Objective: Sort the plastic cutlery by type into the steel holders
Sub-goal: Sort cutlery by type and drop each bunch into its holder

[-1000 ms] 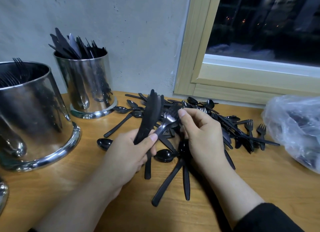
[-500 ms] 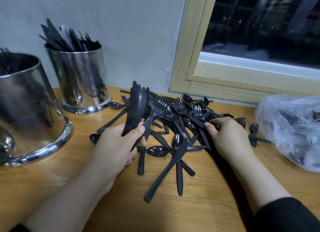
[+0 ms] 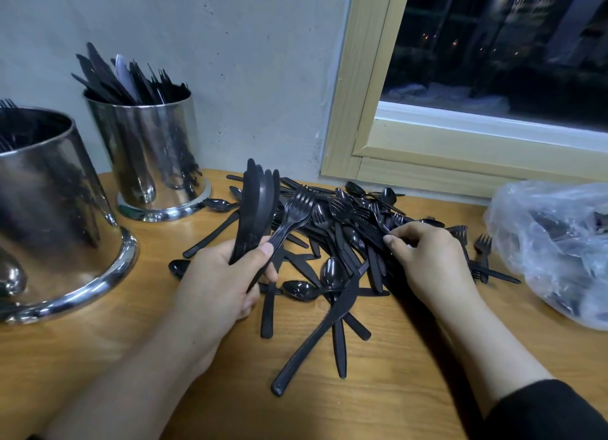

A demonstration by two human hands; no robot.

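Two hands are working at the pile of cutlery (image 3: 332, 242) on the wooden table (image 3: 411, 374). The left hand (image 3: 220, 281) is gripping a bunch of knives (image 3: 258, 206) and one fork (image 3: 296, 209), upright, left of the pile. The right hand (image 3: 427, 258) is pinching a piece within the pile. Two steel holders, the near one (image 3: 49, 216) and the far one (image 3: 154, 156), are standing left of the pile, a plastic bag (image 3: 556, 242) right of it.

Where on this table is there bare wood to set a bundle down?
Bare table shows along the near edge, between the two forearms, and between the large steel holder and the left hand. The cutlery pile crowds the middle; the plastic bag fills the right edge.
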